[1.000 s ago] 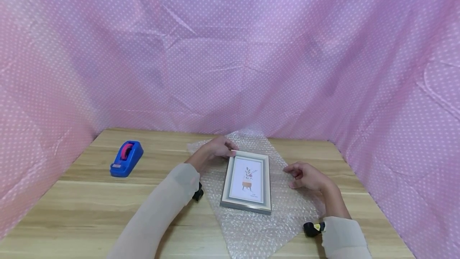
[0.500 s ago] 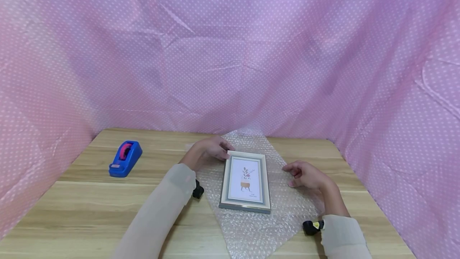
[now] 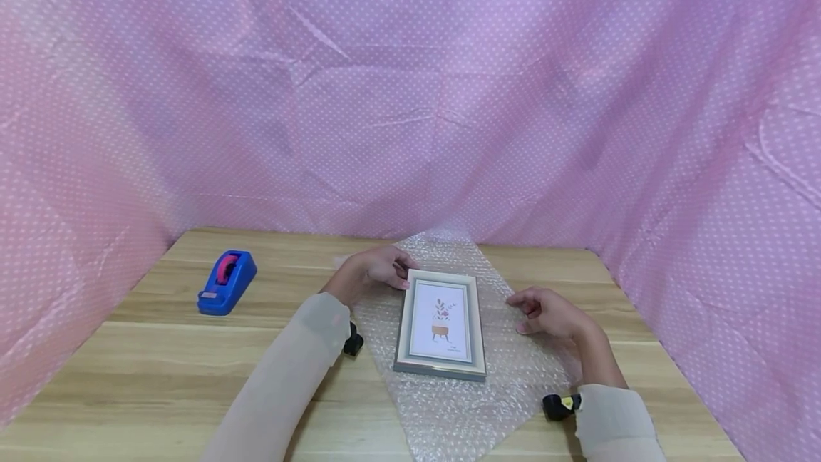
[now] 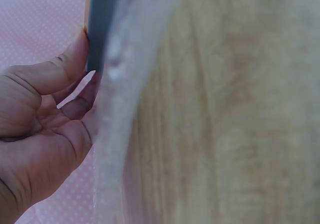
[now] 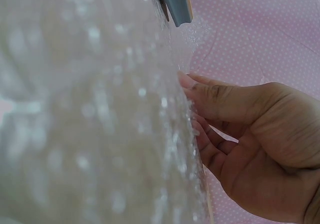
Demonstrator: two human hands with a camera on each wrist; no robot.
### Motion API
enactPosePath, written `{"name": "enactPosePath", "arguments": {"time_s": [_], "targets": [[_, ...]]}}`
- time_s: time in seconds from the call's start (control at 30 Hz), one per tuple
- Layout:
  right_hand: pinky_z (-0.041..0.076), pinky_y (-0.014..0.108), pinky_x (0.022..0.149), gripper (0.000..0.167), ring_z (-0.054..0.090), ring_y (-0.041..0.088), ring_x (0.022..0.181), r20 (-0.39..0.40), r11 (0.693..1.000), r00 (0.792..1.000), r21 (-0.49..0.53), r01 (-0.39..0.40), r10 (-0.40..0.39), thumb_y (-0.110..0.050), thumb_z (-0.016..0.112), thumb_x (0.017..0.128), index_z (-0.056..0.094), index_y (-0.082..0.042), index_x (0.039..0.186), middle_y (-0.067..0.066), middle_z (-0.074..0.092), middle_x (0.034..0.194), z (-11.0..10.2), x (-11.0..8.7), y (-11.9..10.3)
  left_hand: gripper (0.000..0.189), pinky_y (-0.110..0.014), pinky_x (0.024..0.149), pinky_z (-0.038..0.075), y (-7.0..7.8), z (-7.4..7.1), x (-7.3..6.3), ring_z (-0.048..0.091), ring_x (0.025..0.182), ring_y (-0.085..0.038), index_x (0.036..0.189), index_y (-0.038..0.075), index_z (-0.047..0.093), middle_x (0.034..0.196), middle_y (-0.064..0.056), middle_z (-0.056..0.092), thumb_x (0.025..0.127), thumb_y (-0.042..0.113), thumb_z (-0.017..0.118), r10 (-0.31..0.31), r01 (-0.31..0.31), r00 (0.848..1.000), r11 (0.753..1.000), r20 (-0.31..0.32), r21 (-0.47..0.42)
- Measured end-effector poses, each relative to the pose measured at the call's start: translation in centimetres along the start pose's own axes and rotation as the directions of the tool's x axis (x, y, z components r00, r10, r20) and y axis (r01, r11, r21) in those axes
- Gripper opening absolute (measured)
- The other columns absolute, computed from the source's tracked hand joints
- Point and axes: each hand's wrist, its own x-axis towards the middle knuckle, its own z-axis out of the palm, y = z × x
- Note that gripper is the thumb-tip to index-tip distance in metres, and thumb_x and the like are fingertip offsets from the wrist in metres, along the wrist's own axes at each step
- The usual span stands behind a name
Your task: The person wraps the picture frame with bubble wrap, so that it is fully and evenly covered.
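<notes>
A picture frame (image 3: pixel 440 325) with a pale border and a potted-plant print lies face up on a sheet of bubble wrap (image 3: pixel 449 412). At its far left corner is my left hand (image 3: pixel 380 267), thumb against the frame's side and fingers bent by the corner. The left wrist view shows the thumb tip on the edge of the frame (image 4: pixel 101 28), with the fingers partly hidden behind the bubble wrap (image 4: pixel 122 78). To the right of the frame, my right hand (image 3: pixel 545 312) rests its fingertips on the bubble wrap (image 5: pixel 115 114), fingers loosely bent, apart from the frame.
A blue tape dispenser (image 3: pixel 226 282) with a pink roll stands at the far left of the wooden table (image 3: pixel 160 391). Pink dotted cloth (image 3: pixel 410 91) hangs behind and along the sides. The bubble wrap's far corner reaches the cloth at the back.
The frame's far end has shifted slightly left, with my left hand moving left and a little nearer along its corner. My right hand has stayed in place.
</notes>
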Motion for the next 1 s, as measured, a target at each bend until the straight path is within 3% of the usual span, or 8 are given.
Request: {"name": "enactPosePath", "arguments": {"time_s": [0.13, 0.47, 0.7, 1.0], "targets": [[0.052, 0.027, 0.083, 0.052, 0.057, 0.026, 0.101, -0.002, 1.000, 1.000, -0.017, -0.013, 0.013, -0.002, 0.085, 0.081, 0.065, 0.005, 0.128, 0.014, 0.063, 0.112, -0.15, 0.04, 0.05, 0.036, -0.027, 0.086, 0.056, 0.18, 0.06, -0.02, 0.062, 0.103, -0.020, 0.120, -0.003, 0.065, 0.113, -0.011, 0.066, 0.086, -0.005, 0.078, 0.015, -0.016, 1.000, 0.999, 0.003, 0.035], [0.052, 0.026, 0.082, 0.053, 0.056, 0.026, 0.102, 0.003, 0.999, 0.999, -0.008, -0.032, 0.032, -0.001, 0.084, 0.081, 0.064, 0.005, 0.129, 0.014, 0.062, 0.111, -0.09, 0.08, -0.03, 0.031, -0.022, 0.078, 0.052, 0.32, 0.04, 0.16, 0.058, 0.091, -0.015, 0.114, -0.002, 0.061, 0.102, -0.009, 0.064, 0.086, -0.008, 0.075, 0.001, -0.001, 0.999, 1.000, 0.041, 0.008], [0.052, 0.025, 0.081, 0.053, 0.056, 0.026, 0.101, 0.005, 1.000, 1.000, -0.002, -0.028, 0.028, -0.001, 0.084, 0.081, 0.064, 0.005, 0.129, 0.014, 0.061, 0.110, -0.09, 0.06, 0.09, 0.032, -0.024, 0.082, 0.052, 0.45, -0.08, -0.05, 0.058, 0.096, -0.016, 0.116, 0.001, 0.060, 0.106, -0.008, 0.064, 0.088, -0.005, 0.076, 0.003, -0.006, 0.997, 0.999, 0.073, 0.053], [0.052, 0.025, 0.081, 0.053, 0.056, 0.025, 0.101, 0.004, 1.000, 1.000, 0.000, -0.022, 0.022, -0.002, 0.084, 0.081, 0.064, 0.004, 0.129, 0.013, 0.061, 0.110, -0.05, 0.10, 0.27, 0.034, -0.027, 0.087, 0.051, 0.56, 0.11, -0.40, 0.056, 0.103, -0.018, 0.117, 0.004, 0.067, 0.113, -0.007, 0.063, 0.086, -0.001, 0.079, -0.003, 0.000, 0.999, 0.996, 0.042, 0.087]]}}
